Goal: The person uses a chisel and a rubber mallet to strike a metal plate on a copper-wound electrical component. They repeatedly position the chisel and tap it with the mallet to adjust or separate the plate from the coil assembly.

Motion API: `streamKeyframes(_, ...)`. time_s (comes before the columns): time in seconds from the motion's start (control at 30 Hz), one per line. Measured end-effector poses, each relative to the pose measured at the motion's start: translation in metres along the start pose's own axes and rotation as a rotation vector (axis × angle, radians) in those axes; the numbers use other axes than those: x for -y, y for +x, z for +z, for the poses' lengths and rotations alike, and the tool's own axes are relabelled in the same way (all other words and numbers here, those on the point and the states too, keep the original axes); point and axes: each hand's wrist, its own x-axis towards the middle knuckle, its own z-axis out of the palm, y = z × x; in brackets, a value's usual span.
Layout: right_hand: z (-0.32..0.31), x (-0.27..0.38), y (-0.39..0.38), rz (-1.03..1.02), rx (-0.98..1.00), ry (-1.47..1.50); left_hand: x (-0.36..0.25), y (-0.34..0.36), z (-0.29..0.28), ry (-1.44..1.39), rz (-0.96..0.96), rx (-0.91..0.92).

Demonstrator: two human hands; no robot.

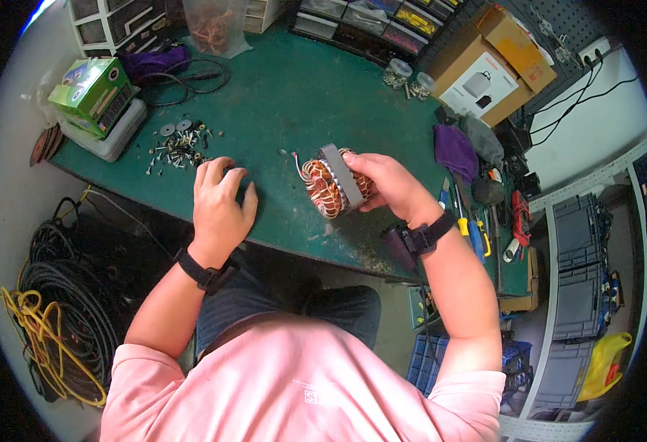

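A motor stator with a grey metal ring and copper windings laced in white cord is tilted over the green workbench. My right hand grips its right side, with the thumb on top and the other fingers partly hidden. A short lead sticks up from the windings on the left. My left hand hovers at the bench's front edge, its fingers bent and apart with nothing visible in them. Just beyond it lies a loose pile of screws and washers.
A green box sits on a grey case at the left. Screwdrivers and other tools line the right side, near a purple cloth. Clear jars, a cardboard box and drawer units stand at the back.
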Motion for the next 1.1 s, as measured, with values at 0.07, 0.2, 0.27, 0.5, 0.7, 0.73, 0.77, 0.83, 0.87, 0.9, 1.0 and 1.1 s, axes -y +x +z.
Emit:
streamKeyframes(0.07, 0.0, 0.004, 0.0, 0.022, -0.017, -0.003, 0.001, 0.0, 0.0, 0.003, -0.008, 0.001)
streamKeyframes(0.2, -0.019, -0.007, 0.002, -0.373, -0.345, -0.466, -0.001, 0.002, 0.001, -0.013, -0.002, 0.019)
streamKeyframes(0.27, -0.029, -0.01, -0.01, -0.498, -0.456, -0.526, -0.002, 0.002, 0.002, -0.014, 0.002, 0.022)
streamKeyframes(0.5, -0.006, -0.021, -0.101, -0.666, -0.604, -0.275, 0.001, 0.0, 0.002, 0.035, -0.011, 0.04)
streamKeyframes(0.7, 0.037, -0.104, -0.11, -0.613, -0.651, 0.049, -0.002, -0.001, 0.004, 0.067, 0.002, 0.076)
streamKeyframes(0.73, 0.044, -0.111, -0.103, -0.617, -0.684, 0.068, -0.001, 0.0, 0.005, 0.074, 0.015, 0.074)
streamKeyframes(0.77, 0.048, -0.115, -0.098, -0.661, -0.733, 0.047, -0.001, -0.001, 0.006, 0.081, 0.028, 0.072)
streamKeyframes(0.83, 0.052, -0.119, -0.087, -0.695, -0.763, 0.021, 0.001, 0.0, 0.006, 0.102, 0.044, 0.059)
streamKeyframes(0.87, 0.053, -0.12, -0.084, -0.729, -0.778, 0.015, 0.002, -0.001, 0.007, 0.111, 0.052, 0.054)
streamKeyframes(0.9, 0.053, -0.121, -0.08, -0.767, -0.796, 0.013, 0.002, -0.001, 0.007, 0.111, 0.048, 0.048)
streamKeyframes(1.0, 0.054, -0.128, -0.075, -0.846, -0.842, -0.001, 0.003, -0.002, 0.009, 0.121, 0.056, 0.048)
streamKeyframes(1.1, 0.049, -0.131, -0.075, -0.854, -0.835, -0.008, 0.0, 0.0, 0.01, 0.123, 0.068, 0.058)
